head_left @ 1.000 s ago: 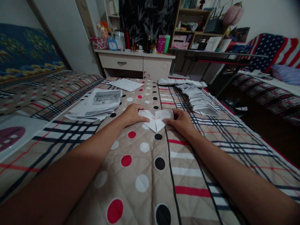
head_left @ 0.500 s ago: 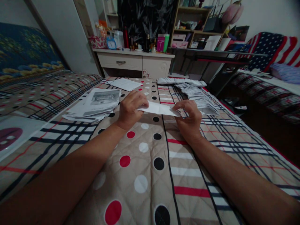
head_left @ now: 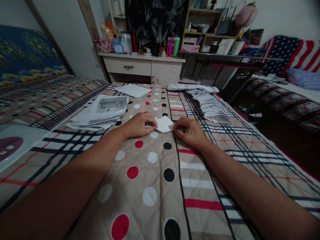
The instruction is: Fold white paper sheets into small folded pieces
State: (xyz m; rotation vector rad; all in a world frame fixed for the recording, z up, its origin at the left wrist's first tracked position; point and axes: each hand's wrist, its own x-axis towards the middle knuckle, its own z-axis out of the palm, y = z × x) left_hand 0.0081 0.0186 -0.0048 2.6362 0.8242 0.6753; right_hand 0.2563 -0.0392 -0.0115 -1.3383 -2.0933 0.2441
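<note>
A small folded white paper [head_left: 164, 124] lies on the patterned bed cover [head_left: 155, 173] in front of me. My left hand [head_left: 138, 124] rests on its left corner with curled fingers pinching the edge. On the paper's right edge, my right hand [head_left: 189, 130] presses down with its fingers bent and held together. Both forearms stretch forward over the cover.
A loose stack of printed sheets [head_left: 100, 111] lies to the left, one white sheet [head_left: 133, 90] farther back. A fanned row of folded papers [head_left: 210, 105] runs along the right edge of the bed. A drawer cabinet [head_left: 143, 68] and shelves stand behind.
The paper was lifted off the cover and turned between both hands, then laid down again. It now looks smaller and plain white, its pointed shape gone.
</note>
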